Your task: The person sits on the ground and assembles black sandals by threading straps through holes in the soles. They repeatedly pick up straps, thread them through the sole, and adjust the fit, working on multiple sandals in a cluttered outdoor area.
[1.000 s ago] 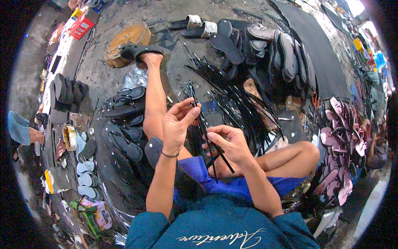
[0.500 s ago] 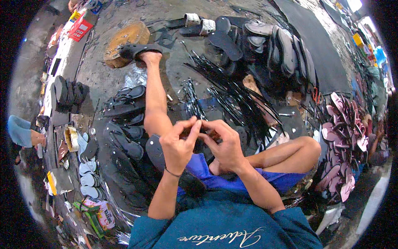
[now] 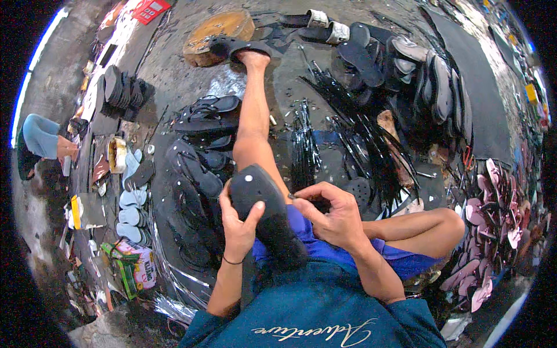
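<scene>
Rough grey floor (image 3: 174, 55) — left grip (image 3: 238, 230) clasps rounded black sole (image 3: 262, 194).

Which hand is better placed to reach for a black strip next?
Probably the right hand: it's nearer the black strips and seems to pinch only a small dark piece. The left hand is taken up gripping a dark sole.

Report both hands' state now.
Left hand: closed, holding a black sole.
Right hand: closed, pinching a small dark piece, too small to identify.
</scene>
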Action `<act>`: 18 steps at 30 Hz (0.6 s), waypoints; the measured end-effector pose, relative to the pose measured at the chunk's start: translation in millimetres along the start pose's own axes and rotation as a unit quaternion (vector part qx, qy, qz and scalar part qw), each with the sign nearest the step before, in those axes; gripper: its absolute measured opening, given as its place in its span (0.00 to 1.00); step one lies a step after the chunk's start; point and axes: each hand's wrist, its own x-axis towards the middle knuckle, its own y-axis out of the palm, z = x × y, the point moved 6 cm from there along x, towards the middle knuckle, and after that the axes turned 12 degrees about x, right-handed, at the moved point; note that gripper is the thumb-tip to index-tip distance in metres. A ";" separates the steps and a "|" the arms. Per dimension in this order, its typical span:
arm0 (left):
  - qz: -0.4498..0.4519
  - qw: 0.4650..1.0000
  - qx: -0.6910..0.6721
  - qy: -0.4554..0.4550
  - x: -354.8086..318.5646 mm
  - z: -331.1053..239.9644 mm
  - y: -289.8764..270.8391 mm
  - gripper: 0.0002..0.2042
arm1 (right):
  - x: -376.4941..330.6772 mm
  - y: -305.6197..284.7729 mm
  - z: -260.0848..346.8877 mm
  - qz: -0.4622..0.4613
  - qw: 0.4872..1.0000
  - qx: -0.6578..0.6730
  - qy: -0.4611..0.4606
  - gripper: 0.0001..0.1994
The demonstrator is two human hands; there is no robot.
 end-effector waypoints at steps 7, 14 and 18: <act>0.023 0.999 -0.024 -0.003 -34.1 -61.0 7.9 0.18 | -10.3 10.2 18.7 0.059 0.997 -0.028 -0.028 0.10; 0.044 0.998 -0.038 0.031 -53.6 -70.8 22.1 0.13 | -28.0 -11.1 42.8 0.044 0.992 -0.119 -0.009 0.11; 0.039 0.991 0.021 0.130 -60.4 -79.1 31.0 0.14 | -44.9 -9.6 22.6 -0.019 0.985 -0.168 -0.036 0.12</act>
